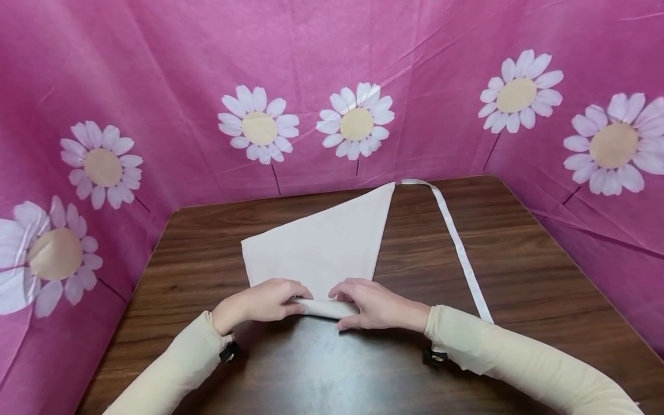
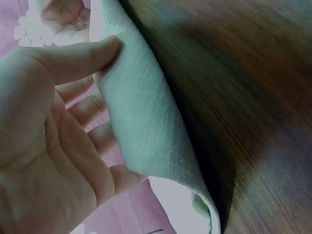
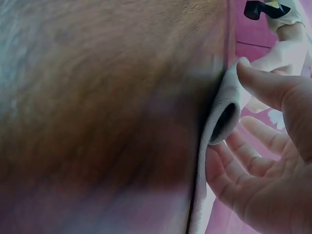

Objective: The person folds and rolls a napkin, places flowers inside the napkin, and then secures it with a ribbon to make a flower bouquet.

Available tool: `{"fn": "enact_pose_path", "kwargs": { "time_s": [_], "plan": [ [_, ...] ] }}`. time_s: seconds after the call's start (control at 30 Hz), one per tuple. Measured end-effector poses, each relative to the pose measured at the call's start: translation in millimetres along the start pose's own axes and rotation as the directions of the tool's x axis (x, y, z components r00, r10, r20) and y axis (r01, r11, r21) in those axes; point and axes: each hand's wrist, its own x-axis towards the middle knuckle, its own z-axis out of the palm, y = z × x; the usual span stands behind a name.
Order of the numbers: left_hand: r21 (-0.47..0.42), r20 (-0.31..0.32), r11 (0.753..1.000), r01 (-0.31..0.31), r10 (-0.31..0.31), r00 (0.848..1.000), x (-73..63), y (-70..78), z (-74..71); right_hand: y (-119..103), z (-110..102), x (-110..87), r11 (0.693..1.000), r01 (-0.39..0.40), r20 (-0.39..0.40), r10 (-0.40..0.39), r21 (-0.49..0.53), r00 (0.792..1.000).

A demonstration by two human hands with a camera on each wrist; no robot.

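Observation:
A pale off-white cloth lies flat on the table, narrowing to a point at the far right, where a white strap trails off. Its near edge is turned over into a loose roll. At the roll's left end my left hand grips it; the left wrist view shows the thumb on the near face and fingers behind. My right hand holds the other end between thumb and fingers. In the right wrist view the roll's hollow end shows beside the right fingers.
The dark wood-grain table extends on both sides of the cloth. A pink sheet printed with daisies hangs around its back and sides. The strap runs toward the right forearm, its near end hidden there. Each wrist carries a small black device.

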Motion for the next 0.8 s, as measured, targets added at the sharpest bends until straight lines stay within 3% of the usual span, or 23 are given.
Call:
{"fn": "enact_pose_path", "kwargs": {
  "time_s": [0.23,0.53,0.8],
  "plan": [
    [-0.04,0.002,0.997,0.071,-0.071,0.997,-1.2,-7.3,1.6,3,3,2.9,0.999,-0.015,-0.02,0.016,0.05,1.0],
    [-0.059,-0.091,0.988,0.141,-0.146,0.985,-0.8,-22.4,6.5,5,2,4.0,0.994,-0.052,-0.024,0.055,0.091,0.998],
    [-0.059,-0.143,0.968,0.242,-0.248,0.958,-7.4,-26.6,6.5,8,-2,7.3,0.998,-0.039,-0.015,0.039,0.045,0.999]
  ]
}}
